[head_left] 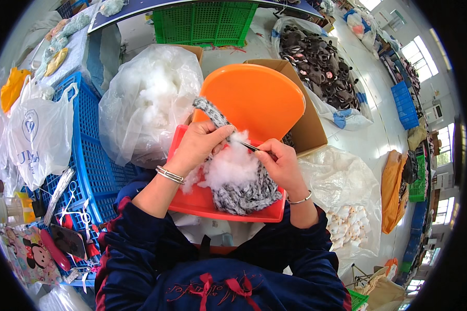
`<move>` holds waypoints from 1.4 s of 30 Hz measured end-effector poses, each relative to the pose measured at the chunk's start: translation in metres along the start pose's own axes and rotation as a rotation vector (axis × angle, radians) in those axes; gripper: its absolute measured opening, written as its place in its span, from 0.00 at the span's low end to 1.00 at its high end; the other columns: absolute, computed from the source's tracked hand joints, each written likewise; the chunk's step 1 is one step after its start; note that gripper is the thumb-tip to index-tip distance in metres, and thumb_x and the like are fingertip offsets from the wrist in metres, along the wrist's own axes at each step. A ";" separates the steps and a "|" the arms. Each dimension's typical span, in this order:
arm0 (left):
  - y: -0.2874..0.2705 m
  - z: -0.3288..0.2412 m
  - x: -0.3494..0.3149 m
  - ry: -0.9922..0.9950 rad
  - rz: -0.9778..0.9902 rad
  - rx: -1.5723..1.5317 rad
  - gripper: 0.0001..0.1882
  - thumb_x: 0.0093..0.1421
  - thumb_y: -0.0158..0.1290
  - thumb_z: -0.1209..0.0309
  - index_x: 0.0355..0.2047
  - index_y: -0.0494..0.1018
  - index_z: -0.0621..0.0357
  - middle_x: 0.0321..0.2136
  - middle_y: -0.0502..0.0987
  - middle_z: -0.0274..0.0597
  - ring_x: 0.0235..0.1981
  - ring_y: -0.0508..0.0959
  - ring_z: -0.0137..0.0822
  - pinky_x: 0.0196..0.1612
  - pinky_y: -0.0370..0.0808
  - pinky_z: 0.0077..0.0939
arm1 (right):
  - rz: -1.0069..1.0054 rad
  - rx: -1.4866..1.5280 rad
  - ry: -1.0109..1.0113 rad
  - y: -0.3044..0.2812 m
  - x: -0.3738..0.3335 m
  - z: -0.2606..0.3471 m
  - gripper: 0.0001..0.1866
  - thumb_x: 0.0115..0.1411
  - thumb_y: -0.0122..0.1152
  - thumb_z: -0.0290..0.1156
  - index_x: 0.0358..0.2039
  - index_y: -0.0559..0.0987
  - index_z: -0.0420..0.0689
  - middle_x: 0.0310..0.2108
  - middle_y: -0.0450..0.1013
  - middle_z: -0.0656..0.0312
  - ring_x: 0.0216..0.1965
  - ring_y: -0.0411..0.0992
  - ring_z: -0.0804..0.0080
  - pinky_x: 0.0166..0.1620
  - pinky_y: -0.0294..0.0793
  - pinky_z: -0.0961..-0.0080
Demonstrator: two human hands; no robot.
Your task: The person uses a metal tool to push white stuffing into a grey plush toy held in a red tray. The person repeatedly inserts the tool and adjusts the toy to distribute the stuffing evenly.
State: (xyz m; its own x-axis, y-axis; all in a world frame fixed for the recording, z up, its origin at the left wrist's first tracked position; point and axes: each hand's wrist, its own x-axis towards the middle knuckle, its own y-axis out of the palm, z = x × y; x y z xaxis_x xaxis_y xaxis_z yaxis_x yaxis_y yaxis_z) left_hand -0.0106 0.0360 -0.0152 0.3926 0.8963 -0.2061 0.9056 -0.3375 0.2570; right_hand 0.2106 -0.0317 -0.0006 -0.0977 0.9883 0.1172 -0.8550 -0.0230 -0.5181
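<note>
My left hand pinches a grey and black mottled plush strip, whose free end points up and away over an orange chair seat. My right hand grips a thin dark metal tool, perhaps tweezers; its tip meets white stuffing fluff at the strip's near end. Loose stuffing lies below both hands in a red tray over my lap. Beside that fluff, more grey mottled plush pieces are heaped in the tray.
A clear bag of white stuffing stands left, by blue crates with scissors hanging. At right are a cardboard box and a bag of small white pieces. Farther off lie a sack of dark plush pieces and a green crate.
</note>
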 end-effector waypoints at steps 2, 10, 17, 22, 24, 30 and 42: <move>-0.001 -0.001 0.001 0.012 0.005 -0.002 0.15 0.62 0.57 0.64 0.21 0.74 0.59 0.15 0.70 0.28 0.15 0.65 0.18 0.19 0.61 0.16 | -0.030 0.036 -0.013 0.001 0.000 -0.003 0.06 0.58 0.63 0.25 0.31 0.76 0.36 0.22 0.72 0.62 0.22 0.66 0.81 0.26 0.66 0.81; -0.003 0.000 -0.001 0.044 -0.007 0.010 0.14 0.62 0.57 0.64 0.24 0.75 0.60 0.16 0.70 0.28 0.16 0.65 0.18 0.19 0.61 0.15 | -0.027 0.037 -0.006 -0.002 0.001 0.001 0.06 0.58 0.63 0.24 0.31 0.76 0.36 0.22 0.72 0.62 0.22 0.67 0.82 0.26 0.66 0.82; 0.002 -0.002 -0.003 0.031 0.009 0.029 0.14 0.62 0.58 0.64 0.24 0.76 0.60 0.16 0.71 0.28 0.16 0.66 0.17 0.19 0.61 0.15 | 0.005 0.016 0.005 0.000 0.001 0.000 0.05 0.58 0.63 0.24 0.31 0.76 0.36 0.23 0.73 0.63 0.23 0.68 0.83 0.28 0.68 0.83; -0.003 0.004 0.001 0.065 -0.057 0.046 0.16 0.61 0.59 0.62 0.21 0.76 0.60 0.15 0.71 0.29 0.16 0.67 0.17 0.19 0.62 0.14 | 0.003 0.060 0.021 0.001 0.001 0.001 0.06 0.58 0.63 0.24 0.31 0.76 0.36 0.24 0.73 0.62 0.24 0.68 0.83 0.28 0.68 0.83; -0.003 0.003 0.001 0.049 -0.066 0.072 0.16 0.60 0.59 0.62 0.21 0.76 0.60 0.15 0.71 0.29 0.16 0.67 0.17 0.19 0.62 0.14 | 0.003 0.066 0.015 0.002 0.001 0.000 0.06 0.58 0.63 0.24 0.31 0.76 0.36 0.24 0.73 0.63 0.24 0.68 0.83 0.28 0.68 0.83; 0.009 -0.003 -0.006 0.048 -0.048 0.027 0.18 0.60 0.60 0.62 0.19 0.75 0.61 0.13 0.71 0.29 0.16 0.67 0.17 0.19 0.62 0.15 | 0.044 0.215 0.073 0.007 0.000 -0.006 0.05 0.60 0.61 0.25 0.32 0.75 0.37 0.24 0.71 0.67 0.25 0.66 0.86 0.29 0.66 0.85; 0.016 0.020 -0.003 0.094 -0.019 0.021 0.18 0.61 0.58 0.64 0.17 0.73 0.60 0.14 0.70 0.28 0.17 0.67 0.17 0.19 0.62 0.15 | 0.056 0.458 0.162 0.020 -0.001 -0.003 0.05 0.63 0.58 0.27 0.33 0.74 0.39 0.25 0.70 0.71 0.26 0.63 0.88 0.29 0.63 0.87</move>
State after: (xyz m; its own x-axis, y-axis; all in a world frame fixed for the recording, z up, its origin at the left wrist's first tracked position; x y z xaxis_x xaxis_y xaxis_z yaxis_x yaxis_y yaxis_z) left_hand 0.0060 0.0219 -0.0291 0.3592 0.9253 -0.1213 0.9163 -0.3250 0.2339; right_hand 0.1951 -0.0327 -0.0134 -0.1006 0.9936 -0.0522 -0.9905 -0.1050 -0.0893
